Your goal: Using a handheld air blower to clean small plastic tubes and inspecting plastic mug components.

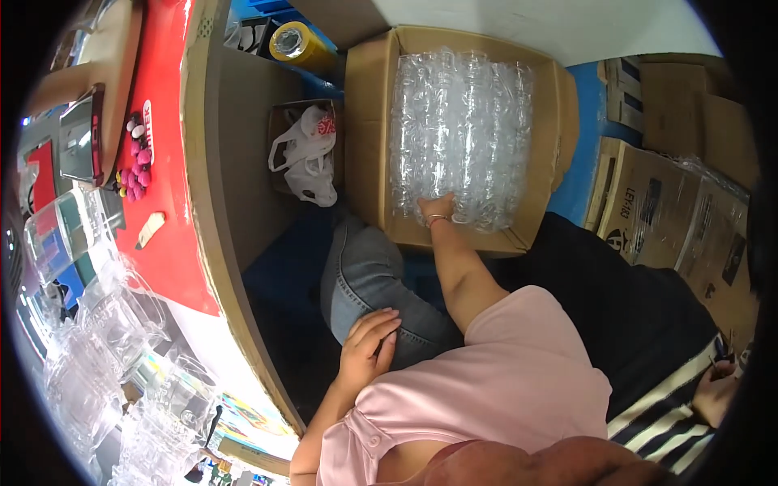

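**Box of clear plastic cups nearly full, one hand reaching in**

The person's right hand (438, 209) reaches far forward into an open cardboard box (369, 130) on the floor, its fingers lying on the near edge of the stacked clear plastic cups (462, 134); whether it grips a stack or only touches cannot be told. The cups fill the box almost wall to wall in lying rows, so little seems to have been taken out. The left hand (369, 348) rests loosely spread on the person's jeans-clad knee (365, 275), holding nothing. On the red bench (174, 243) at left stand clear plastic pitchers (113, 324). A white plastic bag (308, 154) sits in a smaller box left of the cups.
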### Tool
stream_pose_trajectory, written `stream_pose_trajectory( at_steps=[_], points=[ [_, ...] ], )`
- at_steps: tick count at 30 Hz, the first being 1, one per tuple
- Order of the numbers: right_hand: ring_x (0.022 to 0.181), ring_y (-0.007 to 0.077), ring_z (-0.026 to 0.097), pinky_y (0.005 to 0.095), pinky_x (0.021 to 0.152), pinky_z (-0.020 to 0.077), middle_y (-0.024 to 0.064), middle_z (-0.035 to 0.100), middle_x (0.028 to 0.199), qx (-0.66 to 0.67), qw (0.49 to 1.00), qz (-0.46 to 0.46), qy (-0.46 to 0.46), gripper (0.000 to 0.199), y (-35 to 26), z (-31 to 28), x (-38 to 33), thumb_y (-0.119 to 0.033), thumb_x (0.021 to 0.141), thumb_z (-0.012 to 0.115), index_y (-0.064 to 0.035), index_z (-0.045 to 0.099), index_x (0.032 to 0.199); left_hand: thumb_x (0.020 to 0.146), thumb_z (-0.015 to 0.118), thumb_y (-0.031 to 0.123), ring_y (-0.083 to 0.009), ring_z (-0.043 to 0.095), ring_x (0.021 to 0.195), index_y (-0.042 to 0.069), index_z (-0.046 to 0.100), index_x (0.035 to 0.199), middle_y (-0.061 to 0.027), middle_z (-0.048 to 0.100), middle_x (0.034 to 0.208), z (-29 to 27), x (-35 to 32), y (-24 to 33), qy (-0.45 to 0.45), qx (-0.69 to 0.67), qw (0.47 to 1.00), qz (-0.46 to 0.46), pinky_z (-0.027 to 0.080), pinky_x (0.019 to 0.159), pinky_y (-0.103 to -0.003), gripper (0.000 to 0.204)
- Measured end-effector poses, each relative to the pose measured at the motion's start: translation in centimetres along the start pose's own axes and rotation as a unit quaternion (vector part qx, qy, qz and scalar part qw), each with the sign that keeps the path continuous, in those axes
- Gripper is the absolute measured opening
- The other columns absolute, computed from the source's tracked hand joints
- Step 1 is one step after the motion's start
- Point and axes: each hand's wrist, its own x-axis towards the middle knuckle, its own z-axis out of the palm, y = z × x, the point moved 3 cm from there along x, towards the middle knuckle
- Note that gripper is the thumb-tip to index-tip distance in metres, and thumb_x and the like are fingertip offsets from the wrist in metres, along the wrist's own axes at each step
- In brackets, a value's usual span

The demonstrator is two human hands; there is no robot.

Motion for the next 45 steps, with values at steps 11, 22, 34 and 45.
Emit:
stream_pose_trajectory(
  at_steps=[11,22,34,45],
  points=[
    [0.103,0.0323,0.054,0.0432,0.091,0.0416,0.0143,0.056,0.113,0.597,0.694,-0.041,-0.4,0.051,-3.3,-9.8,-7.8,-0.037,0.085,0.05,-0.0017,0.045,0.121,0.076,0.069,0.025,-0.0385,0.032,0.124,0.006,0.029,0.135,-0.0256,0.03,0.134,3.8,8.0,-0.7,0.07,-0.024,0.987,-0.145,0.036,0.097,-0.039,0.074],
    [0.084,0.0205,0.059,0.0314,0.078,0.0465,0.0127,0.06,0.097,0.374,0.825,-0.035,-0.422,0.071,-6.8,-16.0,4.2,-0.06,0.081,0.05,0.0,0.044,0.118,0.08,0.066,0.02,-0.0301,0.052,0.103,0.012,0.019,0.132,-0.0128,0.043,0.124,10.7,15.1,-8.3,0.071,-0.561,0.728,-0.387,0.052,0.078,-0.044,0.069],
    [0.099,0.0267,0.056,0.0368,0.089,0.0408,0.0148,0.058,0.11,0.393,0.898,-0.148,-0.132,0.075,-18.4,-13.0,9.9,-0.049,0.076,0.063,0.0008,0.042,0.128,0.067,0.075,0.009,-0.0269,0.05,0.107,0.003,0.025,0.13,-0.019,0.047,0.118,11.7,13.9,-9.3,0.087,-0.27,0.927,-0.247,0.045,0.086,-0.033,0.08],
    [0.09,0.0271,0.059,0.0355,0.071,0.0525,0.0167,0.05,0.119,0.671,0.508,-0.297,-0.451,0.062,-14.6,-23.4,-9.8,-0.046,0.081,0.057,-0.0012,0.045,0.122,0.063,0.075,0.013,-0.0318,0.041,0.12,-0.002,0.017,0.137,-0.0251,0.04,0.128,8.5,3.5,-0.3,0.004,-0.248,0.934,-0.256,0.037,0.097,-0.035,0.096]
  ],
)
